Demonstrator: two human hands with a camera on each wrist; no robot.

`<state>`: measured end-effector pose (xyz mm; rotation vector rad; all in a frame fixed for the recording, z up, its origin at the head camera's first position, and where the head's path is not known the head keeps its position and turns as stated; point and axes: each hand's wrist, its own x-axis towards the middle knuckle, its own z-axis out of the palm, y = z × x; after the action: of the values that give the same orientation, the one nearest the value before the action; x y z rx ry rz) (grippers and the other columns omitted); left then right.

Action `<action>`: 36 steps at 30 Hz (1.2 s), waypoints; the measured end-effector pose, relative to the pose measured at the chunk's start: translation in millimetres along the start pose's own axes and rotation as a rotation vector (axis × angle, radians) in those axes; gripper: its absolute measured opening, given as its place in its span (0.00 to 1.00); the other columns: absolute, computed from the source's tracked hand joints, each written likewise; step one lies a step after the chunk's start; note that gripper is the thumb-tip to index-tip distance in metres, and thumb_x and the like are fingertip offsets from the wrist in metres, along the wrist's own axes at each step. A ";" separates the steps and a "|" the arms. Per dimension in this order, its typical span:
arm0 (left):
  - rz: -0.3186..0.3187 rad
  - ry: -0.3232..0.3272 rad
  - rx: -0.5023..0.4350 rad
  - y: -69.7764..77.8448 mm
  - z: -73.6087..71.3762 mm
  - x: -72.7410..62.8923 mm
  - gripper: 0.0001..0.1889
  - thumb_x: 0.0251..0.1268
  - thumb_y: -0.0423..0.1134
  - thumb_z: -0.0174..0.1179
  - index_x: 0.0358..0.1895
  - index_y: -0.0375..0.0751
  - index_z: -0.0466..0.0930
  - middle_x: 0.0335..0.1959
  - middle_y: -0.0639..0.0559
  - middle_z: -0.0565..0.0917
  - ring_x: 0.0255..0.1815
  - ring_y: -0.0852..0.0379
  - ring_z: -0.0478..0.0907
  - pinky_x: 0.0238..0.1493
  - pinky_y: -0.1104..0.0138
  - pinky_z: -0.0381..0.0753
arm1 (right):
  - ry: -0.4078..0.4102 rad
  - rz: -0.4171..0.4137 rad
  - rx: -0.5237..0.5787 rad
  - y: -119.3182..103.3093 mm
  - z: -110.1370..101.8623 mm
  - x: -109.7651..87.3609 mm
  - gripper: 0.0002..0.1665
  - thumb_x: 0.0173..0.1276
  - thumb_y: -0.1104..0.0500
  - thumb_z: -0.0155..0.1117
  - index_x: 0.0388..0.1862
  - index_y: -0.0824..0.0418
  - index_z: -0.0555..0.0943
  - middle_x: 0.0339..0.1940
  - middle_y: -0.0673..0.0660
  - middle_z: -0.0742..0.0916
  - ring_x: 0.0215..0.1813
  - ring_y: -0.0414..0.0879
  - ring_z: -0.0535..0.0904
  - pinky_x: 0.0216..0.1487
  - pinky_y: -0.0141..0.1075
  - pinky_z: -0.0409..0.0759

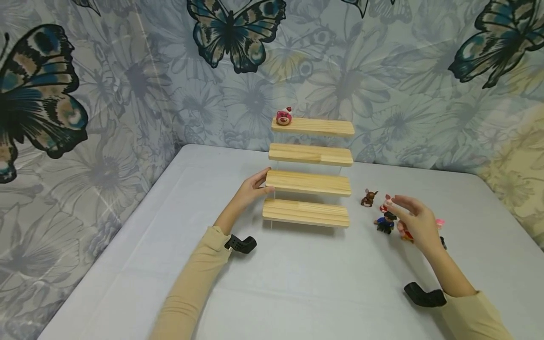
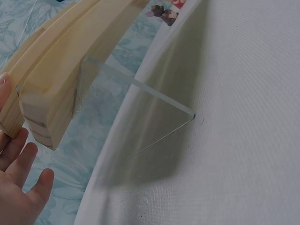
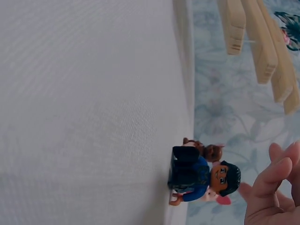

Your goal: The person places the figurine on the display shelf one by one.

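My left hand (image 1: 250, 190) grips the left end of a tiered wooden display stand (image 1: 308, 183) at its second-lowest board, thumb and fingers on either side of that end. In the left wrist view, the fingertips (image 2: 29, 154) lie against the wood. My right hand (image 1: 418, 224) hovers over a group of small figurines, fingers bent loosely with nothing between them. Its fingertips come close to a pink-and-red figurine (image 1: 384, 207). In front stands a figurine in dark blue with black hair (image 3: 199, 176). A brown animal figurine (image 1: 368, 198) is nearby.
A pink bear-head figurine (image 1: 284, 117) sits at the left of the top board. More pink figurines (image 1: 404, 232) are partly hidden by the right hand. Clear side panels (image 2: 136, 89) carry the boards. A butterfly-patterned cloth wall (image 1: 340, 71) rises behind the white-covered table (image 1: 306, 293).
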<state>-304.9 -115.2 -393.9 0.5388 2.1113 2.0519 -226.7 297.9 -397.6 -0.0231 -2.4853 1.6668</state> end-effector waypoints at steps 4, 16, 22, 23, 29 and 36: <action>-0.001 -0.006 -0.004 -0.6 0.2 0.4 0.35 0.59 0.33 0.60 0.68 0.38 0.53 0.65 0.46 0.61 0.65 0.55 0.56 0.61 0.61 0.58 | -0.053 0.033 0.023 -18.9 1.4 -9.3 0.29 0.63 0.55 0.60 0.59 0.67 0.67 0.40 0.45 0.81 0.11 0.41 0.70 0.10 0.32 0.69; 0.000 -0.027 0.008 24.2 4.7 -11.7 0.34 0.60 0.30 0.56 0.68 0.31 0.50 0.65 0.39 0.59 0.64 0.48 0.56 0.59 0.61 0.60 | -0.203 0.127 -0.226 -17.9 -4.7 -5.5 0.36 0.64 0.54 0.59 0.64 0.71 0.60 0.11 0.53 0.75 0.11 0.41 0.68 0.11 0.33 0.67; -0.006 -0.036 0.008 25.6 6.0 -12.7 0.33 0.61 0.29 0.56 0.68 0.32 0.50 0.65 0.39 0.58 0.65 0.48 0.55 0.59 0.61 0.60 | -0.228 0.111 -0.281 -16.3 -5.0 -5.0 0.34 0.64 0.58 0.58 0.64 0.73 0.60 0.10 0.54 0.74 0.10 0.43 0.68 0.10 0.33 0.66; -0.005 -0.037 0.008 25.3 5.9 -12.7 0.33 0.61 0.29 0.56 0.68 0.33 0.50 0.65 0.39 0.58 0.65 0.49 0.55 0.59 0.62 0.60 | -0.234 0.105 -0.287 -16.4 -4.7 -4.7 0.34 0.64 0.59 0.58 0.64 0.73 0.60 0.09 0.54 0.74 0.10 0.43 0.68 0.09 0.33 0.66; -0.003 -0.027 0.012 23.6 6.8 -12.1 0.34 0.60 0.30 0.57 0.67 0.33 0.51 0.65 0.40 0.59 0.65 0.51 0.55 0.60 0.63 0.59 | -0.257 0.090 -0.334 -17.1 -2.7 -3.6 0.33 0.64 0.64 0.56 0.62 0.80 0.58 0.08 0.54 0.74 0.09 0.42 0.69 0.11 0.34 0.69; -0.013 -0.028 0.023 26.0 8.0 -13.3 0.34 0.61 0.31 0.57 0.68 0.33 0.51 0.65 0.40 0.59 0.65 0.50 0.55 0.59 0.62 0.60 | -0.249 0.048 -0.387 -14.3 -0.5 -3.6 0.28 0.66 0.66 0.51 0.57 0.84 0.60 0.09 0.54 0.74 0.10 0.42 0.70 0.13 0.34 0.71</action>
<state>-285.8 -112.4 -370.5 0.5524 2.1190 2.0037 -222.1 292.5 -384.7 0.0882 -2.9803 1.2437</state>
